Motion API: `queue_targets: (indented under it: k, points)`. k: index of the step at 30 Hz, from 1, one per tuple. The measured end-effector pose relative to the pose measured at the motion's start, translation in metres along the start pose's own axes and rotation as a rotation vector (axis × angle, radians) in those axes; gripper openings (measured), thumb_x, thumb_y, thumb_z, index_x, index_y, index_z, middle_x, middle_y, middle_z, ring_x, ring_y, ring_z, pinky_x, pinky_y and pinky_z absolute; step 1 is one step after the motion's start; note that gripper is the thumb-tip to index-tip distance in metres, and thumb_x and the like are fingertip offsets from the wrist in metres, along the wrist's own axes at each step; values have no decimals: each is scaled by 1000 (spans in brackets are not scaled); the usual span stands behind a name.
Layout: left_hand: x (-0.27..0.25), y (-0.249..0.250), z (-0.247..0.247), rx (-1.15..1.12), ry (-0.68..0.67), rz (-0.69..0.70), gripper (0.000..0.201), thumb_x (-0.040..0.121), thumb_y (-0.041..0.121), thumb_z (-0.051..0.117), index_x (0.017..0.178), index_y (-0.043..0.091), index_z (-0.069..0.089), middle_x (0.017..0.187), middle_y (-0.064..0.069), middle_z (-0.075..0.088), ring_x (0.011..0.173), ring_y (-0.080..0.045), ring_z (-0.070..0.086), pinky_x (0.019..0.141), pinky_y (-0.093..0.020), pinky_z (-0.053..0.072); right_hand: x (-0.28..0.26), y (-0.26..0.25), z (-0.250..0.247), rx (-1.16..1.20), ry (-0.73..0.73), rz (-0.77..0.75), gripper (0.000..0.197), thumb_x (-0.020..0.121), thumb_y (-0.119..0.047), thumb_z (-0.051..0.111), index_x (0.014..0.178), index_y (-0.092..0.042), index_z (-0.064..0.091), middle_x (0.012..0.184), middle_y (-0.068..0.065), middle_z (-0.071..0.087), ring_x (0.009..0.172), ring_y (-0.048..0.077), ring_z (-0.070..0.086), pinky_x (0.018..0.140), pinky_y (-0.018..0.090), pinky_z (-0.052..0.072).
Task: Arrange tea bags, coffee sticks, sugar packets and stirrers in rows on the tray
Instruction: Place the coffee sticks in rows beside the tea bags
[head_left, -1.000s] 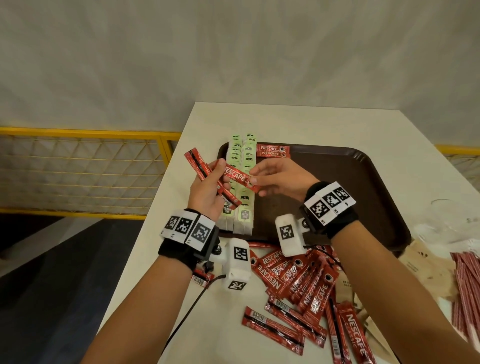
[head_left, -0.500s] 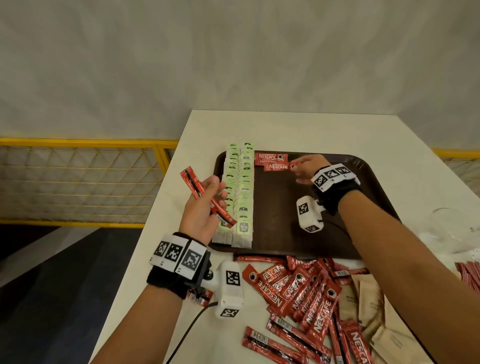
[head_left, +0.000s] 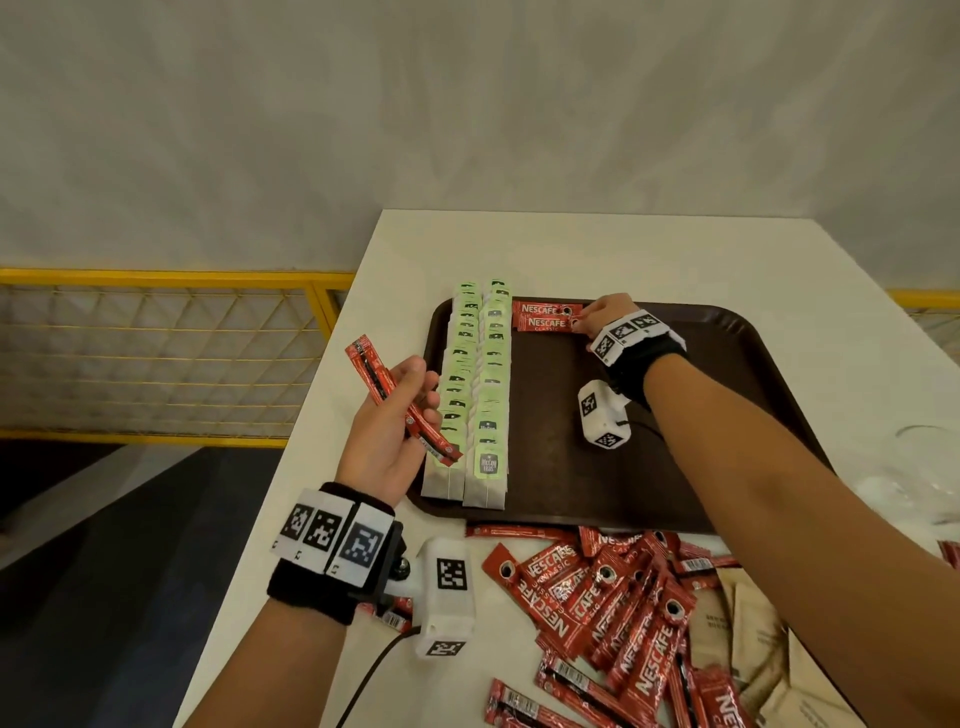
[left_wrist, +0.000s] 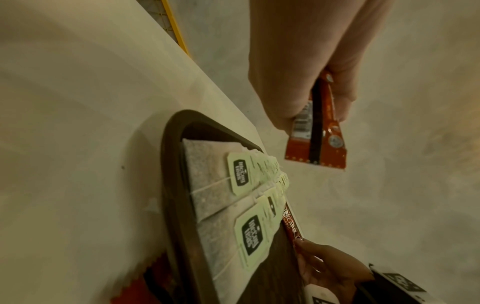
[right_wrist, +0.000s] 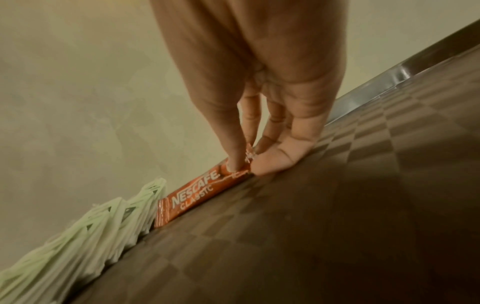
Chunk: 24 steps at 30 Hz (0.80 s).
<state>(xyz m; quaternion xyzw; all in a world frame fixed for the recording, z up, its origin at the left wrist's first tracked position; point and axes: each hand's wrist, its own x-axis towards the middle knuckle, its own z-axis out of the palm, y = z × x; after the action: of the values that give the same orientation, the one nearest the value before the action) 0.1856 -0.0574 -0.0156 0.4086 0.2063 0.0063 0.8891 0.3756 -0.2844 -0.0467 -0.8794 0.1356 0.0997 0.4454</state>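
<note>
Progress so far: two long rows of pale green-tagged paper tea bags (head_left: 477, 387) run front to back along the left side of the dark brown plastic tray (head_left: 737, 364), overlapped like shingles. Tea looks done, as far as I can judge.

Coffee row just begun. Two red foil Nescafe coffee sticks on the tray (head_left: 546, 317) lie crosswise at the far end, side by side, left ends just beside the tea rows. Right hand (head_left: 605, 318) is on their right end; in the wrist view its thumb and fingertips (right_wrist: 237, 162) pinch the end of the nearer stick while it lies on the tray, prob. squaring it up against the first.

Left hand (head_left: 387, 431) hovers near the tray's left edge, fingers curled round a small bundle of red coffee sticks (head_left: 402, 402), held at a slant. Exact count can't be told; at least two.

Left to do, and it's most of the job:
- big loose pile of red coffee sticks (head_left: 608, 597) on the white table (head_left: 571, 249), just in front of the tray, plus the ones in hand
- brown paper packets (head_left: 737, 618) to the right of that pile, likely sugar, print too small to confirm
- some thin red items (head_left: 949, 553) at the right edge of the head view, mostly cut off; stirrers or more sticks, can't tell

Most of the tray floor on the right has nothing on it yet. Rough est.: about a quarter through.
</note>
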Motion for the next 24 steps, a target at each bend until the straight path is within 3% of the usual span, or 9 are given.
queue_targets:
  k: [2, 4, 7, 11, 15, 18, 24]
  points:
    - [0, -1, 0, 5, 1, -5, 6, 91, 18, 58, 88, 14, 59, 79, -2, 60, 58, -5, 52, 48, -14, 46, 3, -2, 1, -27, 8, 1, 31, 79, -13, 70, 109, -6, 65, 106, 15, 65, 89, 22, 58, 90, 39, 52]
    - [1, -2, 1, 10, -1, -12, 6, 91, 18, 58, 88, 14, 59, 79, -2, 60, 59, -5, 52, 48, -14, 46, 2, -6, 1, -28, 3, 14, 16, 78, -12, 74, 89, -7, 64, 95, 13, 62, 93, 26, 60, 92, 42, 51]
    - [1, -2, 1, 12, -7, -14, 6, 91, 19, 57, 88, 13, 59, 80, -2, 59, 60, -5, 51, 48, -14, 46, 3, -9, 2, -24, 27, 14, 24, 78, -11, 74, 68, -15, 52, 94, 11, 61, 102, 29, 62, 93, 42, 51]
    - [2, 0, 1, 15, -7, -12, 6, 91, 18, 57, 88, 14, 59, 79, -2, 60, 58, -5, 52, 48, -14, 46, 3, -11, 2, -25, 32, 13, 28, 78, -11, 74, 67, -16, 49, 83, 6, 59, 102, 28, 61, 93, 41, 51]
    - [2, 1, 0, 12, -9, -14, 7, 91, 19, 57, 87, 14, 59, 79, -2, 59, 57, -5, 53, 48, -14, 46, 6, -11, 3, -26, 40, 3, 27, 79, -12, 74, 67, -17, 50, 89, 7, 60, 102, 28, 62, 92, 40, 52]
    - [1, 1, 0, 7, -9, -20, 6, 91, 19, 57, 88, 14, 59, 80, -2, 60, 57, -4, 53, 48, -14, 46, 7, -9, 2, -16, 23, 5, 27, 77, -10, 75, 69, -18, 50, 79, 3, 56, 97, 25, 61, 92, 41, 52]
    - [2, 0, 0, 10, -2, -29, 6, 91, 18, 58, 87, 13, 59, 80, -3, 60, 57, -5, 53, 48, -14, 46, 9, -11, 1, -57, 3, -7, 30, 76, -11, 76, 70, -18, 47, 99, 11, 61, 104, 29, 62, 93, 43, 51]
